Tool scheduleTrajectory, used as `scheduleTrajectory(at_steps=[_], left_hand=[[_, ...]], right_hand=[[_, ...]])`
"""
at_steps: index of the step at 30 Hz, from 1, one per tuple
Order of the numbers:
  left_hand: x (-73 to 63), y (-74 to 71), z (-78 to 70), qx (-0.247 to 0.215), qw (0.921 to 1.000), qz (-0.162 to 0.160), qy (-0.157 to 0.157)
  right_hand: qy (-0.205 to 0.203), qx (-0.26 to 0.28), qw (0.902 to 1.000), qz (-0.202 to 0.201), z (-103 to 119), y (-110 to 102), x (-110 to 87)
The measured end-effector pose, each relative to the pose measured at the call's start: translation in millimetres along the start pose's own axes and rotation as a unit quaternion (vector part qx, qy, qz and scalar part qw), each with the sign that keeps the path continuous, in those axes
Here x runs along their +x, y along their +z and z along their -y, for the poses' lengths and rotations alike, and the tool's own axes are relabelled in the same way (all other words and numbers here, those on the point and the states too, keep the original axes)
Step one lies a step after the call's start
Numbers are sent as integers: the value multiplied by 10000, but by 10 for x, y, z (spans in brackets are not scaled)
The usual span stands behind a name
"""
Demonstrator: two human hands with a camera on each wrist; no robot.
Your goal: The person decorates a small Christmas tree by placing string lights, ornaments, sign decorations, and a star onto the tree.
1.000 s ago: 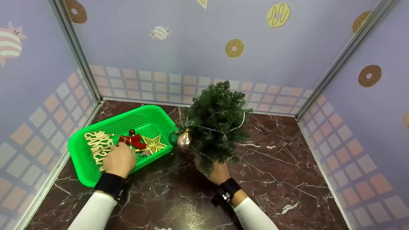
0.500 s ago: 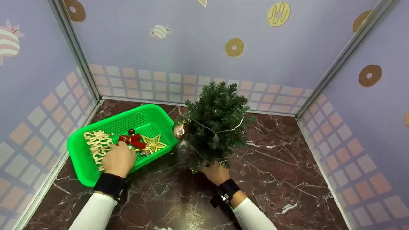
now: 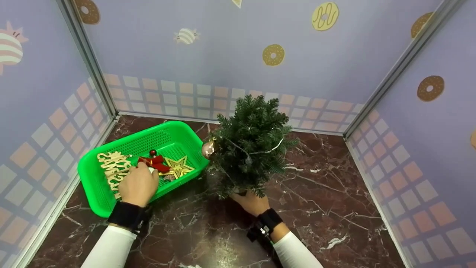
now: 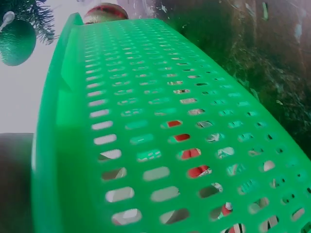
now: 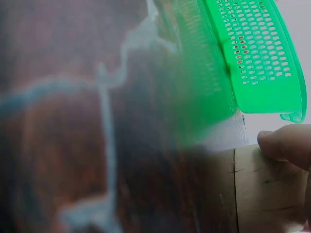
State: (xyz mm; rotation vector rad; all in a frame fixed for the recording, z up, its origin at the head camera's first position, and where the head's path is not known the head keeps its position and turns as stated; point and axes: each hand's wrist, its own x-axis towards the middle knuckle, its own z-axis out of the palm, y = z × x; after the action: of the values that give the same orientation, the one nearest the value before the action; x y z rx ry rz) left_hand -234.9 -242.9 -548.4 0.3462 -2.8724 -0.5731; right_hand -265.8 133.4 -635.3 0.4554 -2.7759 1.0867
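The left hand (image 3: 138, 186) reached over the green basket's (image 3: 87, 186) near edge, fingers bent beside the red bow (image 3: 158, 163); any grip was hidden. Off the basket's right end, the right hand (image 3: 253, 203) held the small tree (image 3: 256, 141) by its wooden base (image 5: 267, 189), clear only from the right wrist.

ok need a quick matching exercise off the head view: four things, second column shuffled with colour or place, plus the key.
1. basket
2. star
3. tree
4. right hand

A. gold, lying inside the basket
B. at the foot of the tree
C. bright green, with perforated sides
D. bushy and dark green, right of the basket

Pairs: 1-C, 2-A, 3-D, 4-B
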Motion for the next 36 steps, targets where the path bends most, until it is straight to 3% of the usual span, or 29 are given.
scheduleTrajectory(at_steps=[4, 11, 19, 24, 31, 36], left_hand=[[-1, -21, -21, -34, 10000, -59, 64], [-13, -35, -52, -118, 9996, -187, 186], [-83, -53, -178, -519, 9904, -1124, 617], [-179, -122, -353, -1129, 9797, -1433, 832], [-374, -289, -649, -2527, 9524, -1142, 1264], [-528, -378, -823, -3706, 9070, -1027, 1716]], right_hand=[[-170, -142, 9995, -246, -7, 26, 1], [-287, 37, 9991, -324, -12, 39, -3], [-139, 84, 9992, -360, -24, 54, -10], [-244, 251, 9989, -296, -40, 29, -11], [-347, 680, 9970, -125, -68, -103, -56], [-112, 717, 9973, -109, -107, -306, -156]])
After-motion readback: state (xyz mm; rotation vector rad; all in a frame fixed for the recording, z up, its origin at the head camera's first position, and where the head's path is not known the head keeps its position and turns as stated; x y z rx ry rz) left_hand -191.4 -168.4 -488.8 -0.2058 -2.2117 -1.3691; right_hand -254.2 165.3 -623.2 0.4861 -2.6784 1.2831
